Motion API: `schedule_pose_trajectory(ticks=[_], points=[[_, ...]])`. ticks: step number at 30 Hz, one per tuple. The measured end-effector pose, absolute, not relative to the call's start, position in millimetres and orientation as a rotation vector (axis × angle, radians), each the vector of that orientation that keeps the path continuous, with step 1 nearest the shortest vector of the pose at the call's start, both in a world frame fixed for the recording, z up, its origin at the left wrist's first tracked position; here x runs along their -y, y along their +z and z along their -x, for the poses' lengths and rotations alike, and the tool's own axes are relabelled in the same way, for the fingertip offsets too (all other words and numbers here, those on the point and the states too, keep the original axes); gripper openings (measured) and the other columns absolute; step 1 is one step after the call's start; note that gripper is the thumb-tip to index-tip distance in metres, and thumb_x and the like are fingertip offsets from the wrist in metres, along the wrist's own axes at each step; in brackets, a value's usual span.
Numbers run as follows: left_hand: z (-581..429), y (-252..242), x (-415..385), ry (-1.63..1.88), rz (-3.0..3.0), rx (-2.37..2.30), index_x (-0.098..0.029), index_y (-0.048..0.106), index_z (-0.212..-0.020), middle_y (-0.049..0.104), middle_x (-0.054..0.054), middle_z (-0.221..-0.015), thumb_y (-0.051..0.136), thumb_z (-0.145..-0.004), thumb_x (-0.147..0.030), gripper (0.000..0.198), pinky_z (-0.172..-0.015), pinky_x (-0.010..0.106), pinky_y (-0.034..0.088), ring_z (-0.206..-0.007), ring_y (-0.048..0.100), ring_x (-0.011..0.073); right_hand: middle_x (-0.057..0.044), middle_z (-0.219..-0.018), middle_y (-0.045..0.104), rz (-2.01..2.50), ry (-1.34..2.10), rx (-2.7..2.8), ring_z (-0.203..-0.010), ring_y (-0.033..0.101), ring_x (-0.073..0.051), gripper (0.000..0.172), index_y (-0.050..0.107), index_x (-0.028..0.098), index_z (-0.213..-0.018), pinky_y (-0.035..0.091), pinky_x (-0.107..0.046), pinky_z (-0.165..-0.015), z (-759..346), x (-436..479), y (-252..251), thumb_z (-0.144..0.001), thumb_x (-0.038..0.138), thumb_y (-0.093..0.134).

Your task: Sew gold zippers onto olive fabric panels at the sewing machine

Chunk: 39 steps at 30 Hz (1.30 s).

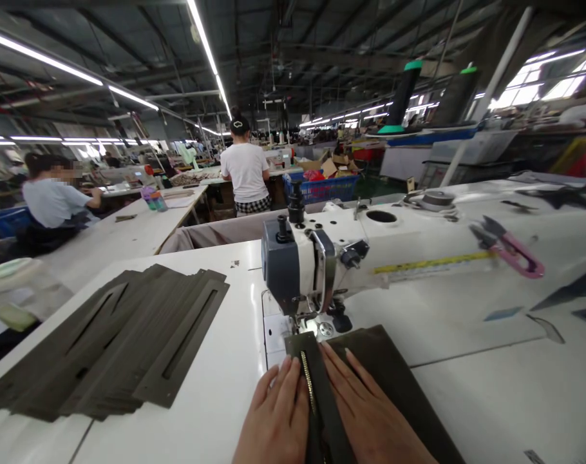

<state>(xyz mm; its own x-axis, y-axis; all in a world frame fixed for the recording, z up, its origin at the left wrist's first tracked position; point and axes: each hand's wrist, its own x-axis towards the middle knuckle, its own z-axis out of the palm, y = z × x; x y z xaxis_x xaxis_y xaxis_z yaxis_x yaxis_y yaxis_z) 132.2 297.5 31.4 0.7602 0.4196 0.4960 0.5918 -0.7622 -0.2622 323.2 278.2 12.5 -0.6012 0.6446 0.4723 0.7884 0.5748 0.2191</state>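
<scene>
A dark olive fabric panel (pixel 380 361) lies on the white sewing table, its top end close to the presser foot of the sewing machine (pixel 317 258). Along it runs a narrow strip (pixel 322 380) with a slot, in which the gold teeth of a zipper (pixel 308 380) show. My left hand (pixel 278 412) lies flat on the strip's left edge, fingers stretched toward the needle. Spread over the strip's right side and the panel is my right hand (pixel 365 412), also flat. The near end of the zipper runs out of view at the bottom.
Fanned slotted dark pieces (pixel 177 341) cover the table's left side. Pink-handled snips (pixel 515 254) and a yellow measuring tape (pixel 433 263) are on the machine arm. Thread cones (pixel 403 96) stand behind at right. Two people (pixel 245 167) work ahead, near a blue crate (pixel 322 187).
</scene>
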Motion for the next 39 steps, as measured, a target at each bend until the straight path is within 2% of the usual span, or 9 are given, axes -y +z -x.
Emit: schedule_pose_trajectory(ticks=[8, 14, 19, 22, 28, 39], points=[[-154, 8, -321, -0.803, 2.583, 1.000, -0.009, 0.057, -0.105, 0.058, 0.015, -0.113, 0.027, -0.086, -0.010, 0.035, -0.092, 0.041, 0.044, -0.110, 0.051, 0.0248, -0.021, -0.122, 0.052, 1.182, -0.464, 2.538, -0.117, 0.044, -0.032, 0.063, 0.034, 0.000, -0.134, 0.043, -0.049, -0.091, -328, -299, 24, -0.076, 0.023, 0.043], [-155, 6, -330, -0.877, 2.536, 0.990, -0.009, 0.055, -0.108, 0.059, 0.015, -0.110, 0.027, -0.088, -0.009, 0.035, -0.090, 0.039, 0.046, -0.106, 0.054, 0.0229, -0.019, -0.126, 0.050, 1.181, -0.441, 2.560, -0.120, 0.040, -0.031, 0.064, 0.035, 0.004, -0.134, 0.041, -0.048, -0.093, -333, -309, 21, -0.075, 0.024, 0.045], [-144, 23, -333, -0.615, 2.622, 0.815, -0.009, 0.056, -0.109, 0.059, 0.015, -0.113, 0.031, -0.090, -0.014, 0.032, -0.087, 0.033, 0.049, -0.106, 0.055, 0.0225, -0.014, -0.123, 0.054, 1.155, -0.504, 2.501, -0.115, 0.048, -0.026, 0.061, 0.039, 0.008, -0.132, 0.045, -0.038, -0.089, -335, -311, 19, -0.072, 0.018, 0.043], [-142, 25, -333, -0.607, 2.572, 0.801, -0.009, 0.057, -0.108, 0.060, 0.013, -0.112, 0.031, -0.090, -0.013, 0.032, -0.087, 0.032, 0.049, -0.105, 0.056, 0.0222, -0.014, -0.122, 0.055, 1.111, -0.483, 2.525, -0.112, 0.051, -0.024, 0.060, 0.039, 0.007, -0.132, 0.046, -0.036, -0.088, -336, -313, 19, -0.074, 0.018, 0.042], [-146, 24, -332, -0.575, 2.580, 0.815, -0.008, 0.057, -0.107, 0.060, 0.013, -0.113, 0.028, -0.091, -0.013, 0.034, -0.087, 0.032, 0.049, -0.104, 0.057, 0.0222, -0.014, -0.126, 0.051, 1.137, -0.354, 2.554, -0.116, 0.046, -0.027, 0.059, 0.035, 0.008, -0.135, 0.040, -0.043, -0.095, -338, -313, 18, -0.078, 0.022, 0.043], [-147, 27, -328, -0.576, 2.567, 0.845, -0.008, 0.057, -0.107, 0.060, 0.014, -0.113, 0.028, -0.089, -0.011, 0.034, -0.086, 0.032, 0.048, -0.106, 0.055, 0.0222, -0.015, -0.129, 0.048, 1.171, -0.363, 2.563, -0.120, 0.042, -0.029, 0.058, 0.039, 0.010, -0.133, 0.039, -0.045, -0.095, -336, -310, 21, -0.076, 0.022, 0.045]])
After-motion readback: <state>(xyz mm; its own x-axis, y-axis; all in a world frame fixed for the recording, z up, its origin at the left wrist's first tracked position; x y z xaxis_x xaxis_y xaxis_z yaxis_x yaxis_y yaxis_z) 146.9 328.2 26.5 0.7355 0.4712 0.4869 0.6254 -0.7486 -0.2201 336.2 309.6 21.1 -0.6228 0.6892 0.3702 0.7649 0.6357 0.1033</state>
